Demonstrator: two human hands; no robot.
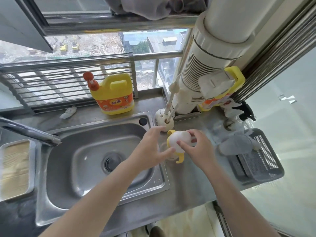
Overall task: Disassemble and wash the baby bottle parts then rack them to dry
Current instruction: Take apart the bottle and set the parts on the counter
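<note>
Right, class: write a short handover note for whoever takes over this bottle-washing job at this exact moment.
Left grip: open, thumb against the bottle, fingers spread beside it.
Right grip: fingers curled round the cap.
Bottle: stands on the counter just right of the sink, cap on, yellow handles attached.
Nearby: brushes in their stand behind the bottle, soap jug by the window, rack behind the sink, grey basket at the right.
Done: nothing that shows.
Left: take the bottle apart, wash each part, rack them to dry.
</note>
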